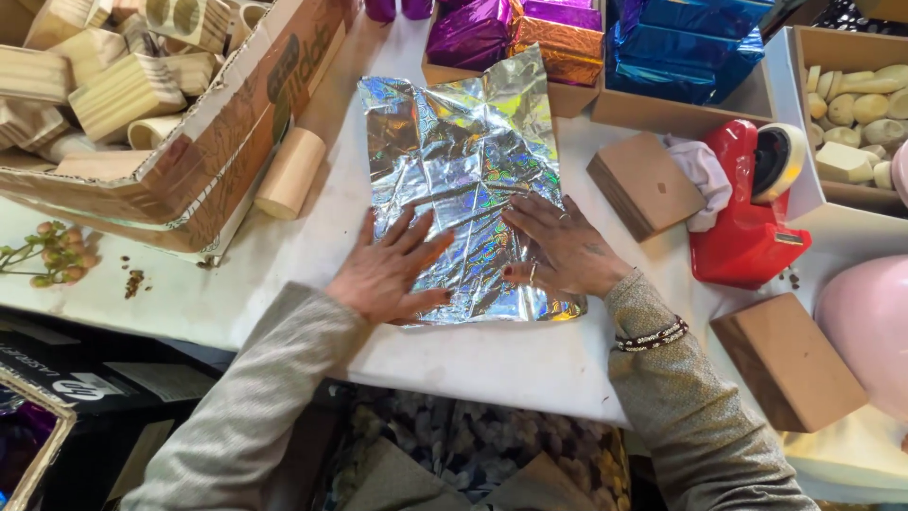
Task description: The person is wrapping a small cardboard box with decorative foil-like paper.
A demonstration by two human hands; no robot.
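Both hands (478,260) atop foil sheet (463,151)

Bright, even daylight falls from about twelve o'clock — soft shadows lie under the hands. The crinkled foil sheet (463,180) throws rainbow glare. Focus is sharp centrally; edges bow slightly, wide-angle.

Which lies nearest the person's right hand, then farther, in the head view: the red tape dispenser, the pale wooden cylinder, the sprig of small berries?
From the right hand:
1. Red tape dispenser, just to its right.
2. Pale wooden cylinder, across the foil, upper left.
3. Sprig of small berries, far left table edge.
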